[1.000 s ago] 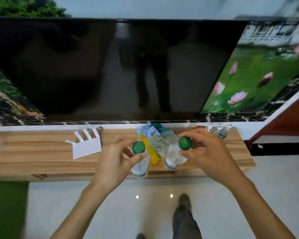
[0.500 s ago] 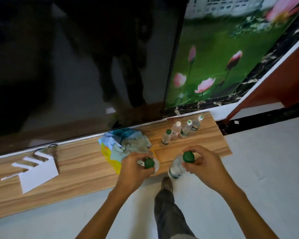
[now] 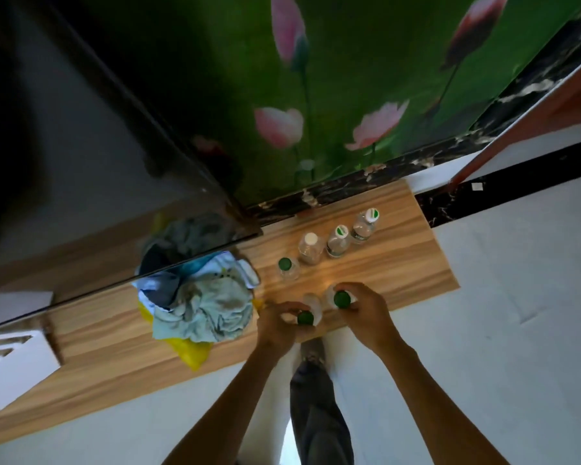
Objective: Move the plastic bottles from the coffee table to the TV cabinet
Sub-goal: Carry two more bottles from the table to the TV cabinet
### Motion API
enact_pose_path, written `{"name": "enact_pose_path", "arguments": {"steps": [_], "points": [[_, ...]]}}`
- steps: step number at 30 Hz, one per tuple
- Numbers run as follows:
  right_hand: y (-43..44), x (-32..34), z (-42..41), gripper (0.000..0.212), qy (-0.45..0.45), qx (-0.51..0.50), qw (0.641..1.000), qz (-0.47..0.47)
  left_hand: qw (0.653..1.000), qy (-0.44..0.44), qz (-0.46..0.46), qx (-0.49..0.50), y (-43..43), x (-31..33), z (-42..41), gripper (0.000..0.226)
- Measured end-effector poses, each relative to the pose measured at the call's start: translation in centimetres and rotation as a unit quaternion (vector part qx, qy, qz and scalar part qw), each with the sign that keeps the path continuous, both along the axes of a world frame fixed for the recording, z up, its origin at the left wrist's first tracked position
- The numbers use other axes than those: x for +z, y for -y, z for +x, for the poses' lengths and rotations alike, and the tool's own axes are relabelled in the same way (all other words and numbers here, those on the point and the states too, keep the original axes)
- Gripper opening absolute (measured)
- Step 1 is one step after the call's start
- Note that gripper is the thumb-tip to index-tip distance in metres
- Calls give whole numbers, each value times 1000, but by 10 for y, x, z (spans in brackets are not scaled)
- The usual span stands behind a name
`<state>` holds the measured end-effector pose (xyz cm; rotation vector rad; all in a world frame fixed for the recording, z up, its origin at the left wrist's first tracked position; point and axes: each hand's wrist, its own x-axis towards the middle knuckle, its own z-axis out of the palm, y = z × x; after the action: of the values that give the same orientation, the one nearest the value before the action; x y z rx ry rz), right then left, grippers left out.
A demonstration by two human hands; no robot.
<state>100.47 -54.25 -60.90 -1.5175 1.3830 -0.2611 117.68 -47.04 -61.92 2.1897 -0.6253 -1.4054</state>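
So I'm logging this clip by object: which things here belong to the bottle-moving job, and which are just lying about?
Part of the job:
- bottle in left hand
- bottle in right hand
- four bottles already standing
- TV cabinet
- left hand, right hand

Just lying about:
- cloth bundle
- yellow bag underneath it
- white cardboard piece
- TV screen

Both forearms extend forward and converge toward the centre of the view. The left hand (image 3: 277, 325) is positioned palm down, fingers curled closed around a green-capped bottle (image 3: 305, 317). The right hand (image 3: 366, 312) sits just beside it, slightly farther forward, fingers likewise closed around a second green-capped bottle (image 3: 341, 299). The wrists are bent downward. The hands nearly touch.
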Motion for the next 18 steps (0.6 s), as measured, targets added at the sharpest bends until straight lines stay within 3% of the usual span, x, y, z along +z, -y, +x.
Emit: {"name": "enact_pose_path", "arguments": {"steps": [6, 12, 18], "points": [[34, -58, 11, 36, 4, 14, 998, 55, 992, -71, 34, 101, 41, -59, -5, 29], [52, -69, 13, 46, -13, 32, 986, 165, 946, -204, 33, 250, 54, -88, -2, 30], [54, -41, 11, 75, -21, 45, 982, 184, 953, -227, 47, 196, 56, -47, 1, 34]]}}
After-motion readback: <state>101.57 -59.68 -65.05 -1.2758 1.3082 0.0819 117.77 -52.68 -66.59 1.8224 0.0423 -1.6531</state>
